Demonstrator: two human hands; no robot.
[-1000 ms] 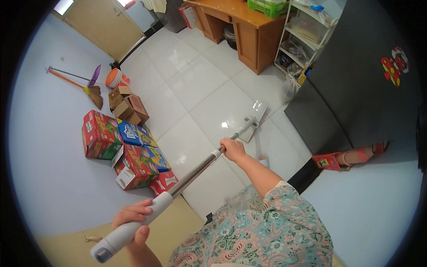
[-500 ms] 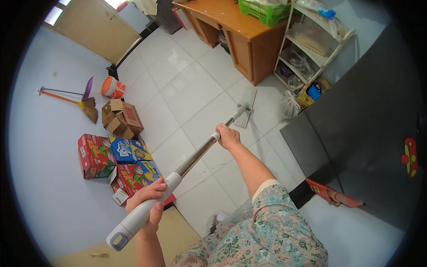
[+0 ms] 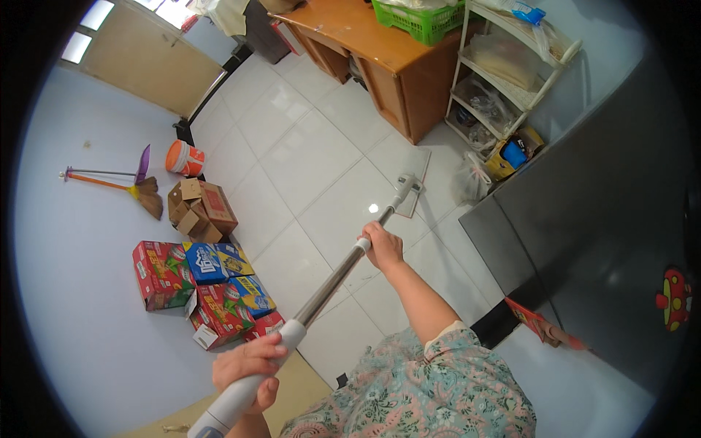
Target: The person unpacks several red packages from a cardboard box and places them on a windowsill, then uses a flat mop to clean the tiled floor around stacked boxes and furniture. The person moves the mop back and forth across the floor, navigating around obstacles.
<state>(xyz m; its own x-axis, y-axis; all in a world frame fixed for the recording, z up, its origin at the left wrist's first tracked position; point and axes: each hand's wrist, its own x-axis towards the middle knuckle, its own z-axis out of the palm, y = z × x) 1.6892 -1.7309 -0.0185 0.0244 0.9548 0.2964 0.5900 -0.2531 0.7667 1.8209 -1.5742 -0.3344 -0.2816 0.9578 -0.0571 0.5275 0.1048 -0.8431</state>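
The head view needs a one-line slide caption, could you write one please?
Both hands, left and right, grip a flat mop on a white tiled floor.

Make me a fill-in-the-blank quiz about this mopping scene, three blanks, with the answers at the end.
1. Both hands grip the long handle of a flat ____.
2. The right hand holds the metal pole farther down, while the left hand grips its ____ end near the body.
3. The mop head rests on the white tiled ____.

Missing words: mop; upper; floor
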